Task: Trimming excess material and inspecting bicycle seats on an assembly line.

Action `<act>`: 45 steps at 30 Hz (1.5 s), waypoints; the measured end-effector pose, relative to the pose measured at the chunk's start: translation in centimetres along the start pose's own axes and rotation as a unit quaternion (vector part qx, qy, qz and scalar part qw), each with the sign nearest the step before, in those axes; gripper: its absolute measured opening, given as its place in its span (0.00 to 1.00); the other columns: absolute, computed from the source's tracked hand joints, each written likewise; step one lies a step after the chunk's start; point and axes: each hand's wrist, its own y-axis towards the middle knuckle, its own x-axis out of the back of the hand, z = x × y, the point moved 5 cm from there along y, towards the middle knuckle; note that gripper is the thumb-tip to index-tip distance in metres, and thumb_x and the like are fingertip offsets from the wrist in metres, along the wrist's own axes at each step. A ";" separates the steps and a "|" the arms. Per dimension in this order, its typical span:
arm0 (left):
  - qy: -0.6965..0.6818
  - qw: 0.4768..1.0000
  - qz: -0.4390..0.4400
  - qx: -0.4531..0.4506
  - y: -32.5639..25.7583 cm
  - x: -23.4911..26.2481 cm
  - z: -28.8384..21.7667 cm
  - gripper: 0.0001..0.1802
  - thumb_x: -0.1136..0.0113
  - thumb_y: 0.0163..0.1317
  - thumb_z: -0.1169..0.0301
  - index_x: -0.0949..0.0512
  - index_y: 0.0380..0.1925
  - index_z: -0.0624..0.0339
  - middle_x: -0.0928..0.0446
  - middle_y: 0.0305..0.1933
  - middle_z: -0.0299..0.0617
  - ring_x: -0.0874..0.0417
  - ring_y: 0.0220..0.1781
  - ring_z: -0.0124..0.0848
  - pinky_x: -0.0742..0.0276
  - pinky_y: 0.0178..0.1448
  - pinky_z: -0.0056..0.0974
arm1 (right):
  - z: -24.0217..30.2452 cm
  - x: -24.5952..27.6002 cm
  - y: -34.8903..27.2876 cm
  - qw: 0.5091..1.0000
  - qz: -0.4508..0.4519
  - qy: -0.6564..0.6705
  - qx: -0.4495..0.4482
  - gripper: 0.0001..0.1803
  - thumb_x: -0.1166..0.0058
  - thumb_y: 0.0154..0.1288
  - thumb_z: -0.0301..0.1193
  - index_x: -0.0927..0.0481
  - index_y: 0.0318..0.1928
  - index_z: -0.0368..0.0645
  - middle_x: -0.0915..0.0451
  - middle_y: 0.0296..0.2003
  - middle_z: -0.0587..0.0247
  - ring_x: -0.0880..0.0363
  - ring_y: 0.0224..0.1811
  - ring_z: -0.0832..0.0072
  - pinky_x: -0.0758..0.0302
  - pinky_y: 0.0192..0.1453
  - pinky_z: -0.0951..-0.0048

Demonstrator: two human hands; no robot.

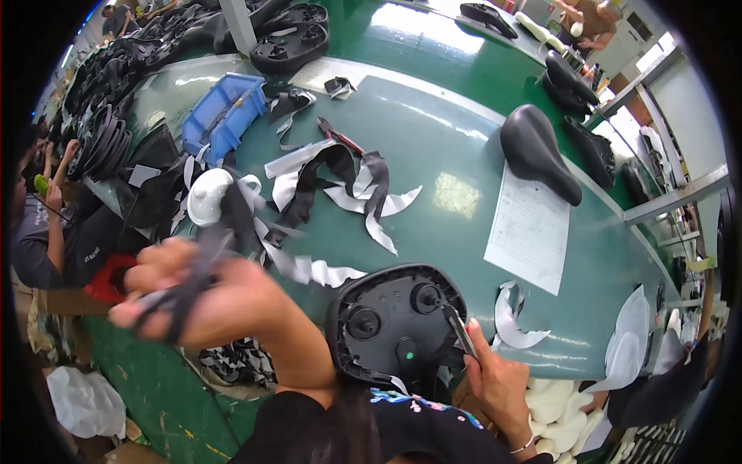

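- Right now the person's left hand (pixel 197 298) is raised and blurred, fingers clenched around a dark strip of trimmed material (pixel 202 267) that trails up from the fist
- Down by the lower edge, the right hand (pixel 495 371) grips a small metal-bladed tool (pixel 461 332), its tip pressed against the right rim of an upturned bicycle saddle (pixel 394 325)
- That saddle sits underside up at the near edge of the green table (pixel 448 147), just in front of the person's body, its black plastic base with round bosses showing
- Scattered over the table beyond it lie curling black and white offcuts (pixel 340 182), with one more white scrap (pixel 514 321) just right of the saddle
- A finished black saddle (pixel 537 151) rests right side up farther back, touching the top of a printed paper sheet (pixel 529 228)
- To the left stand a blue plastic bin (pixel 224 112) and a white round object (pixel 209 197); red-handled pliers (pixel 338 137) lie near the middle
- Another person's arm shows at the far left edge
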 end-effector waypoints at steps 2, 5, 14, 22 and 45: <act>-0.304 0.925 0.061 0.218 3.2 0.6 1.0 0.17 0.61 0.67 0.58 0.37 0.24 0.57 0.42 0.18 0.33 0.38 0.20 0.23 0.43 0.24 0.26 | 0.6 -0.4 -0.9 0.998 -0.002 0.056 0.014 0.31 0.44 0.59 0.31 0.34 0.65 0.50 0.23 0.18 0.59 0.25 0.17 0.62 0.34 0.21 0.62; 0.157 0.850 0.483 0.138 -5.4 -2.6 1.9 0.13 0.40 0.53 0.66 0.29 0.35 0.58 0.26 0.29 0.40 0.24 0.31 0.33 0.29 0.35 0.37 | -1.2 -1.3 -0.3 0.988 -0.033 0.144 0.031 0.31 0.45 0.60 0.31 0.35 0.65 0.48 0.20 0.24 0.53 0.21 0.20 0.63 0.28 0.24 0.65; 0.042 0.577 0.629 0.519 -14.4 -1.4 7.1 0.18 0.36 0.56 0.65 0.32 0.40 0.58 0.30 0.28 0.38 0.29 0.31 0.29 0.32 0.37 0.34 | -7.7 -1.3 0.5 0.843 -0.260 0.435 -0.178 0.15 0.52 0.70 0.32 0.30 0.52 0.38 0.28 0.29 0.69 0.32 0.24 0.87 0.34 0.27 0.84; 0.180 0.706 0.683 0.049 -18.1 -2.6 7.3 0.17 0.42 0.47 0.77 0.23 0.40 0.50 0.28 0.51 0.45 0.29 0.56 0.45 0.32 0.52 0.50 | -14.9 -8.1 -1.0 0.805 -0.227 0.485 -0.255 0.23 0.55 0.71 0.36 0.33 0.61 0.37 0.26 0.39 0.70 0.35 0.32 0.85 0.36 0.36 0.83; -0.176 0.527 0.326 0.765 -12.5 7.1 1.6 0.21 0.51 0.70 0.66 0.39 0.59 0.63 0.31 0.46 0.38 0.27 0.46 0.22 0.28 0.50 0.32 | 13.3 -3.3 15.8 0.837 -0.017 0.488 0.245 0.21 0.60 0.73 0.40 0.27 0.56 0.38 0.28 0.53 0.59 0.29 0.54 0.68 0.36 0.61 0.69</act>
